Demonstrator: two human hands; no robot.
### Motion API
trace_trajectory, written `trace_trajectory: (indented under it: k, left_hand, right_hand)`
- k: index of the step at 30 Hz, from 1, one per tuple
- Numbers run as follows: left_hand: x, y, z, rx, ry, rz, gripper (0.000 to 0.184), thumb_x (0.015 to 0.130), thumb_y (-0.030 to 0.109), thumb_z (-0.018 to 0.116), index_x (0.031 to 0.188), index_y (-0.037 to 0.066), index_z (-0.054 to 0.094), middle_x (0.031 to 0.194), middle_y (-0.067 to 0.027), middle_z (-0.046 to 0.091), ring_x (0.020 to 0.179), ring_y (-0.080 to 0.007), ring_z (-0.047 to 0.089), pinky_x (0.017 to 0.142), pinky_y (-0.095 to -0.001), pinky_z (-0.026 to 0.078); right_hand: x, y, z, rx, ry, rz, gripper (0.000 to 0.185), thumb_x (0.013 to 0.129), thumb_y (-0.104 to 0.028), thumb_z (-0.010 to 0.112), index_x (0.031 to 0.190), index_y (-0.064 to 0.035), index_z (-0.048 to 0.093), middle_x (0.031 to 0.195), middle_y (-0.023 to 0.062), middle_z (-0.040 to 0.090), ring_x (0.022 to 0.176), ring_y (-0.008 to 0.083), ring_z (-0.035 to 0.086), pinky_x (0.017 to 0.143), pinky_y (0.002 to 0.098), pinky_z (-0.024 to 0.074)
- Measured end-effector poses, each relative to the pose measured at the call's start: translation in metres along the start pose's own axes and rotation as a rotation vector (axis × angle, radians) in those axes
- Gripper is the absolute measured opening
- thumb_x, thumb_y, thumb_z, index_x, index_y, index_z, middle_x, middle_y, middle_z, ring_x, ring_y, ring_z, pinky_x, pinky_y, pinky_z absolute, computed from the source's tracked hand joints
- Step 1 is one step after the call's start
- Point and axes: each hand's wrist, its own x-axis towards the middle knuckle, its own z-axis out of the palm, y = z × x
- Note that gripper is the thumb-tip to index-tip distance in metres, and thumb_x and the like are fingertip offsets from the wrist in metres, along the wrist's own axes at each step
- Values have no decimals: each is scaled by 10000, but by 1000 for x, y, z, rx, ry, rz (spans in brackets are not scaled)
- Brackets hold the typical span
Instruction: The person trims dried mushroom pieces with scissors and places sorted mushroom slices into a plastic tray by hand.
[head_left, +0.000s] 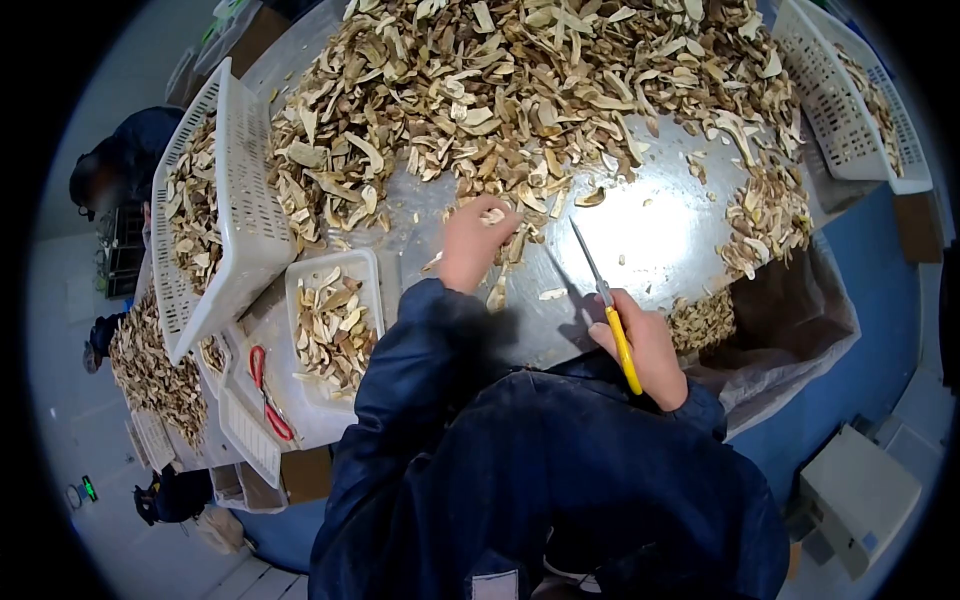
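Observation:
My left hand (474, 242) is over the near edge of a big heap of dried mushroom slices (480, 90), its fingers curled together. A pale mushroom slice (493, 215) shows between thumb and forefinger. In my right hand (648, 348) is a pair of yellow-handled scissors (622, 350), seen nearly edge-on. Their long, narrow blades point away from me, up and left over the metal table (560, 330), and look closed. A few loose slices lie below my left hand.
At left stand a tilted white basket (245, 180), a white tray (372, 270) of slices and red-handled scissors (262, 390). A smaller pile (770, 215) lies right, above a lined bin (800, 310). Another basket (830, 90) is far right. People (130, 150) are at left.

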Motion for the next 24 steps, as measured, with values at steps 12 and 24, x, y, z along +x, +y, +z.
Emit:
trace_trajectory:
  k: [12,24]
  left_hand:
    - [-23,-13,-17,-987,-536,-202,180,926,114,559,1053,-11,539,746,17,452,555,-42,347,491,-200,284]
    - [-142,-66,-171,549,332,-145,394,821,205,675,1142,-13,607,1013,-136,643,914,-279,614,820,-334,467]
  right_hand:
    - [1,2,-3,-66,-5,51,433,842,-374,682,1054,-34,517,725,179,617,671,397,610,565,438,445]
    - [9,6,-1,-44,-20,-22,442,838,-357,691,1098,-48,510,717,177,617,661,401,604,564,444,444]
